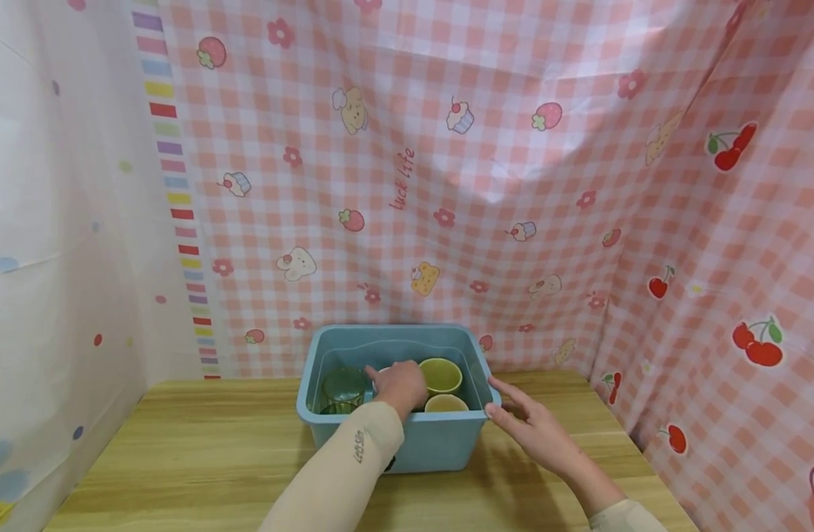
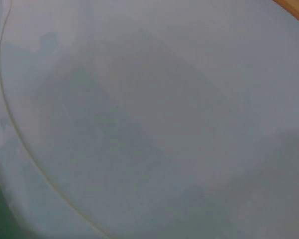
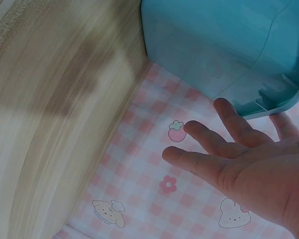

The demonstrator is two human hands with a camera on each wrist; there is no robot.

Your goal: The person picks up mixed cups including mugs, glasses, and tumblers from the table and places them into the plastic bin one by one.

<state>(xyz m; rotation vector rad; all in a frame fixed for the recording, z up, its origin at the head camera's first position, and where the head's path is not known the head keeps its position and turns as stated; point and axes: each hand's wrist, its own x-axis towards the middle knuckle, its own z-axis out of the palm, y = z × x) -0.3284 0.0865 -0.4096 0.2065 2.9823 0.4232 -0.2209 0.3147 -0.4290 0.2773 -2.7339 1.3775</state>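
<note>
A blue plastic bin (image 1: 433, 443) stands on the table with cups inside. My left hand (image 1: 400, 384) reaches over its front rim and down among them. Behind that hand a bit of white rim (image 1: 384, 369) shows; most of my left fingers are hidden, and I cannot tell whether they hold it. Left of the hand is a green glass (image 1: 344, 384); on its right are a yellow-green cup (image 1: 441, 375) and a cream cup (image 1: 446, 403). My right hand (image 1: 533, 428) touches the bin's right rim, fingers spread and fairly straight. The left wrist view is filled mostly by the bin's bluish wall (image 2: 154, 119).
The wooden table (image 1: 227, 451) extends to both sides of the bin. A pink checked curtain (image 1: 407, 244) hangs right behind it, with another cloth (image 1: 726, 244) on the right and a white one (image 1: 60, 222) on the left.
</note>
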